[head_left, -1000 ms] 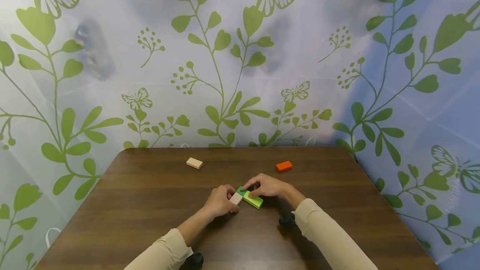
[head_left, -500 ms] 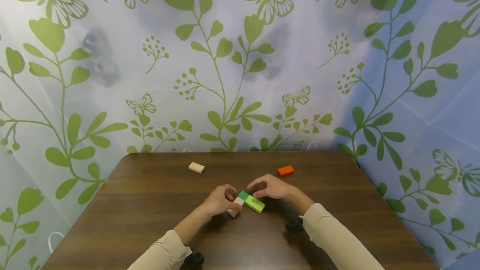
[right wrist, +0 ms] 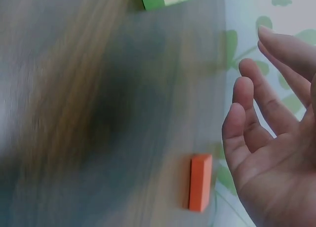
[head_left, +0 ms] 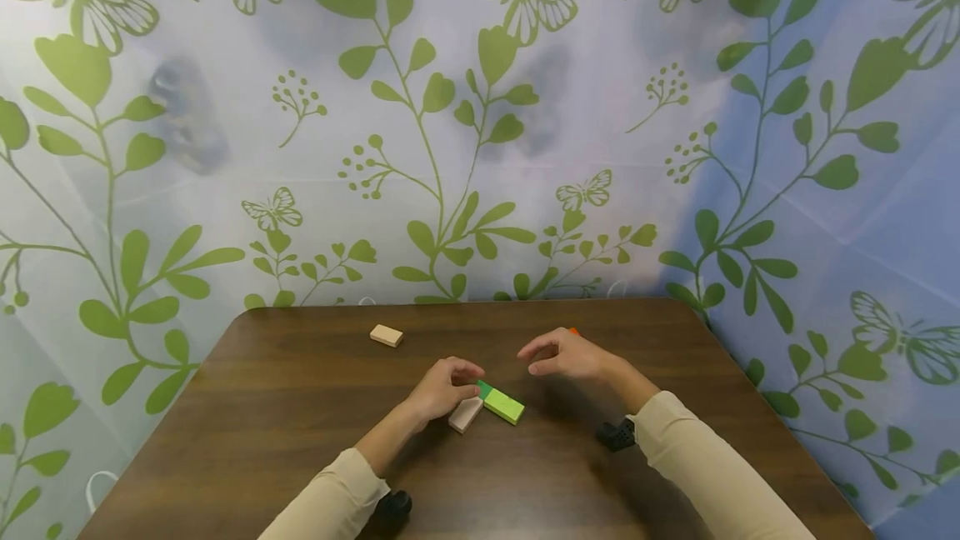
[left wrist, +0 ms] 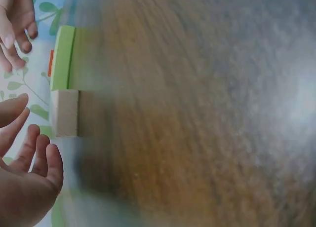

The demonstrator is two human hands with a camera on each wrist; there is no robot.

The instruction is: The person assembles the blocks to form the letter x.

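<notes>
Three small blocks lie together on the table: a pale pinkish-beige block, a lime green block and a darker green block. My left hand hovers just over the beige and dark green ones, fingers loosely bent and holding nothing; it partly hides the dark green block. To the right, my right hand is raised above the table with relaxed, parted fingers and nothing in them. Behind it an orange block is mostly hidden in the head view but shows whole in the right wrist view.
A cream block lies alone near the back left of the brown wooden table. A white curtain printed with green leaves and butterflies hangs behind the table.
My right hand has left the green blocks and moved right, toward the orange block. My left hand has let go of the beige block and lifted slightly. The three blocks stay together.
</notes>
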